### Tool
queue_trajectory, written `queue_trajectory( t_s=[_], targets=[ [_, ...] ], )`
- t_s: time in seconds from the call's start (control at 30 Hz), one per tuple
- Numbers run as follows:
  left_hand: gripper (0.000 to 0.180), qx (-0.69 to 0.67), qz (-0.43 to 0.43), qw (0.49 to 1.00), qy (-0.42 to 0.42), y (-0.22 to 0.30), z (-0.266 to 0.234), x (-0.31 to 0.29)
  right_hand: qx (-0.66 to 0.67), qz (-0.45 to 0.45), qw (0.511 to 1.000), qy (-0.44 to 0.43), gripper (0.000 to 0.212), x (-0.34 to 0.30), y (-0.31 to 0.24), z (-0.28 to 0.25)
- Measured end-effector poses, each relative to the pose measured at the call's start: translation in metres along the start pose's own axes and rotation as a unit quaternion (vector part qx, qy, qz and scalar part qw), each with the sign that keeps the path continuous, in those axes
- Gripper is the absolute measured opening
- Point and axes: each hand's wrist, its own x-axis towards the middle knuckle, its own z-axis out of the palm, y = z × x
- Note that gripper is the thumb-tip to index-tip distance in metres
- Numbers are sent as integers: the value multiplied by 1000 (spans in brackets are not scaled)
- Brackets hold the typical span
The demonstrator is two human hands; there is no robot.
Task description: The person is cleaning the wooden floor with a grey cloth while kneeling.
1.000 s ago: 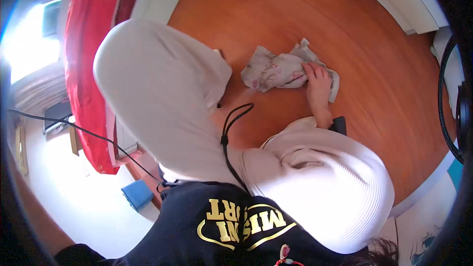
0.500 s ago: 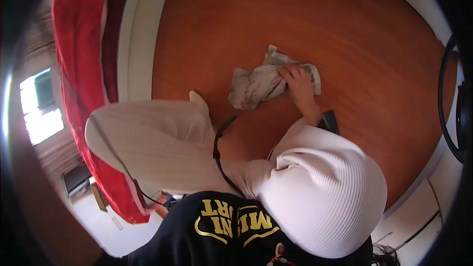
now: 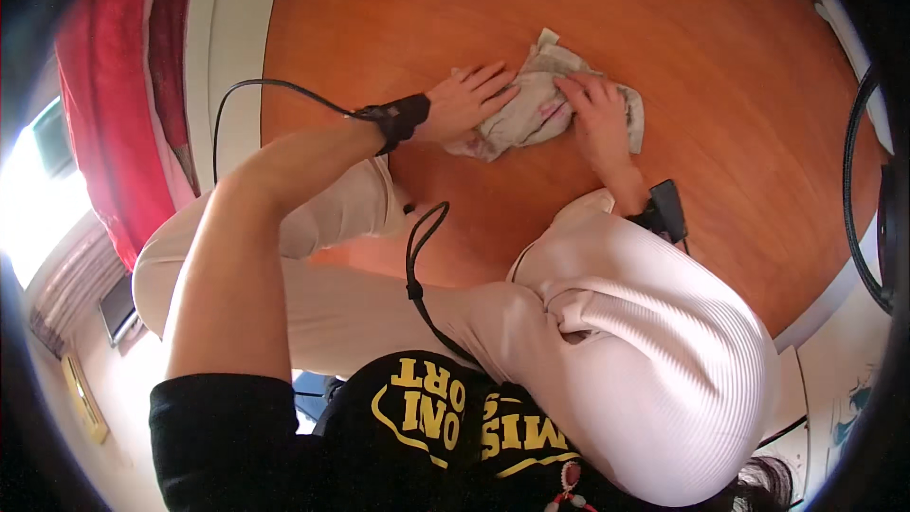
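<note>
A crumpled, greyish-white cloth (image 3: 526, 118) with pinkish marks and a small pale tag at its far edge lies on the reddish-brown wooden floor (image 3: 398, 19). Resting over its left end is my left hand (image 3: 464, 102), palm down, with fingers stretched out toward the cloth. My right hand (image 3: 602, 118) lies on the cloth's right part, its fingers extended and pressing the fabric. A black band circles each wrist, and a cable runs from the left one. Neither palm side shows.
My folded legs in pale trousers (image 3: 654, 341) fill the near side. On the left stand a whitish base (image 3: 223, 47) and a red cover (image 3: 104, 85). A black cable (image 3: 414, 265) loops between my legs; another black cable (image 3: 850, 171) hangs at the right. White cabinets (image 3: 834, 389) stand at lower right.
My left hand has come from the far upper right down onto the cloth's left end. My right hand stays on the cloth, and the view has shifted slightly.
</note>
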Motion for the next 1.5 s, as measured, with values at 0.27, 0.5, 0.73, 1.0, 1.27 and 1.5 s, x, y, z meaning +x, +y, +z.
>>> queue_trajectory(
  t_s=[0.27,0.5,0.73,1.0,1.27,1.5],
  targets=[
    [41,128,-37,972,193,-76,-44,89,-93,41,993,54,53,65,31,-14],
    [57,169,3,969,178,-5,4,52,-144,40,989,-12,43,-4,1,25],
    [47,-22,35,996,82,47,54,-48,67,-73,980,-172,37,-43,-74,33],
    [47,63,-91,947,301,-78,-93,132,-136,-1,982,130,38,128,72,-48],
    [40,105,-52,982,145,23,30,12,-47,-12,999,-11,41,-23,-25,43],
    [22,-168,51,984,-10,53,43,-37,150,-71,957,-238,31,-54,-68,49]
  ],
)
